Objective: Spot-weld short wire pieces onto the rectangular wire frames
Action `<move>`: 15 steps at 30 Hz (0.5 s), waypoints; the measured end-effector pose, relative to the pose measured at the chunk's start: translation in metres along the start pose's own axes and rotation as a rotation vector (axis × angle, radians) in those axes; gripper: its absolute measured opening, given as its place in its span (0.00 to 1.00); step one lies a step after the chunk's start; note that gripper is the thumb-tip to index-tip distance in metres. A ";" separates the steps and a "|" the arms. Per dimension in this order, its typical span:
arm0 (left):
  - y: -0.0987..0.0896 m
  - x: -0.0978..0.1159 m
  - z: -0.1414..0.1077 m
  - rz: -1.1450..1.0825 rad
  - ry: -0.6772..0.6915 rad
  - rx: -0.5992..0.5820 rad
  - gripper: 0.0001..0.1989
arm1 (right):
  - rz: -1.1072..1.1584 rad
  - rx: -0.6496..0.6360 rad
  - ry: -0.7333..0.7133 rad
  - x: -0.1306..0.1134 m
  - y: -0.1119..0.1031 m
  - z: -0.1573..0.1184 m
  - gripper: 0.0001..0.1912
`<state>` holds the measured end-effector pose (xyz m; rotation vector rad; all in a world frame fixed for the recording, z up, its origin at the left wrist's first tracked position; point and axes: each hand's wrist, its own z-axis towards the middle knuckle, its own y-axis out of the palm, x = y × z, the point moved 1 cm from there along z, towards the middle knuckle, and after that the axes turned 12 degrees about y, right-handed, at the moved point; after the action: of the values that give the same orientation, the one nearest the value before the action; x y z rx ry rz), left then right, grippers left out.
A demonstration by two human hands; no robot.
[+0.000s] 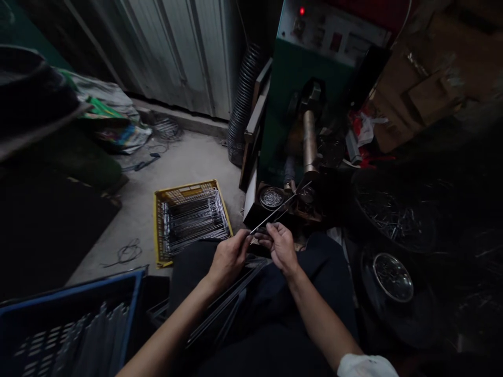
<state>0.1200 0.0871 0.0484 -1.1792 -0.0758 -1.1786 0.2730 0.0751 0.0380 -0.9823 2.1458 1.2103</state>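
A thin metal rod [273, 213] slants from my hands up to the metal tip of the green machine [271, 131]. My left hand [231, 255] pinches the rod's near end between thumb and fingers. Just to the right, my right hand [281, 246] has its fingers curled close beside the rod; whether it grips the rod or a small part is too dark to tell. More long rods [223, 303] lie across my lap beneath my forearms. A round dish of small metal pieces [271, 197] sits left of the machine's tip.
A yellow crate [157, 230] of wire pieces stands on the floor ahead to the left. Near the lower left is a blue crate [137, 293] with rods. On the right are a round glass-like dish [393, 277] and a dark tray with thin metal pieces [396, 222]. Cardboard [401, 99] lies behind.
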 end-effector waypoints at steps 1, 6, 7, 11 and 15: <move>0.003 0.000 -0.001 0.026 0.006 0.006 0.12 | 0.018 -0.009 -0.011 0.001 0.003 -0.001 0.21; 0.029 0.001 -0.006 0.172 0.066 0.059 0.14 | 0.038 0.047 -0.086 0.000 -0.002 -0.002 0.21; 0.035 0.001 -0.003 0.195 0.083 0.072 0.14 | 0.042 0.058 -0.108 -0.002 -0.005 -0.001 0.20; 0.058 -0.002 0.015 0.247 0.151 0.142 0.13 | 0.051 0.074 -0.163 -0.013 -0.016 0.009 0.18; 0.075 -0.002 0.032 0.251 0.219 0.193 0.11 | 0.093 0.092 -0.136 -0.025 -0.028 0.019 0.18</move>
<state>0.1904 0.1051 0.0119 -0.8580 0.1189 -1.0458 0.3119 0.0907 0.0318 -0.7465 2.1390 1.1754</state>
